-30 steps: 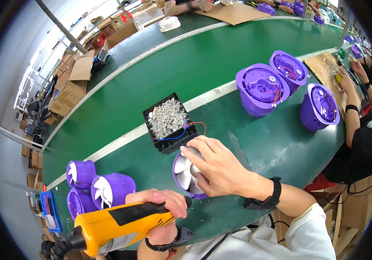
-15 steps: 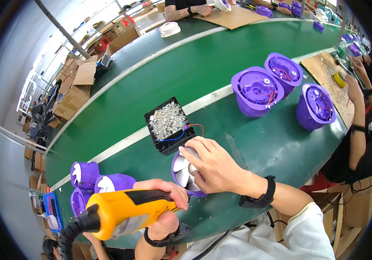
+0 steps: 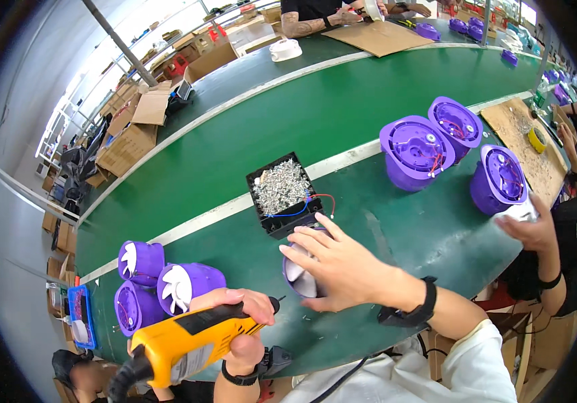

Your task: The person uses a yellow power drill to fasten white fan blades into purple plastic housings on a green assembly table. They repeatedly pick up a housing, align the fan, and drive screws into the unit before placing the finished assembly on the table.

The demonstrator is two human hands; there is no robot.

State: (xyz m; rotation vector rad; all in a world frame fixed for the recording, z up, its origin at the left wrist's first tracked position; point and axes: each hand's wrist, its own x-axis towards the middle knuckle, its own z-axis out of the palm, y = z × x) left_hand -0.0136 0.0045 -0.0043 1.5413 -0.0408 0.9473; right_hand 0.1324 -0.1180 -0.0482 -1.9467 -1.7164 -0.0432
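Note:
My left hand (image 3: 243, 329) is wrapped round a yellow corded electric screwdriver (image 3: 188, 341), its dark bit pointing right, just short of a purple fan housing. Over that housing lies my right hand (image 3: 356, 272), fingers spread across its top. Part of a white fan blade (image 3: 296, 271) shows beneath the fingers; the rest of the housing is mostly hidden, and firm contact is hard to judge. Right behind the hand stands a black box (image 3: 282, 191) full of small metal screws, a red and a blue wire lying across its near edge.
Purple housings with white fans (image 3: 191, 285) cluster at the left. Further purple housings (image 3: 417, 153) with wires stand at the right, where a co-worker's hand (image 3: 534, 228) reaches in. A green conveyor belt (image 3: 235, 144) runs behind; opposite, another person works by a cardboard sheet (image 3: 382, 37).
My right fingers have gone from curled on the fan to spread over it. The screwdriver's bit has drawn back left from the housing. The co-worker's hand has come beside the right-hand housing.

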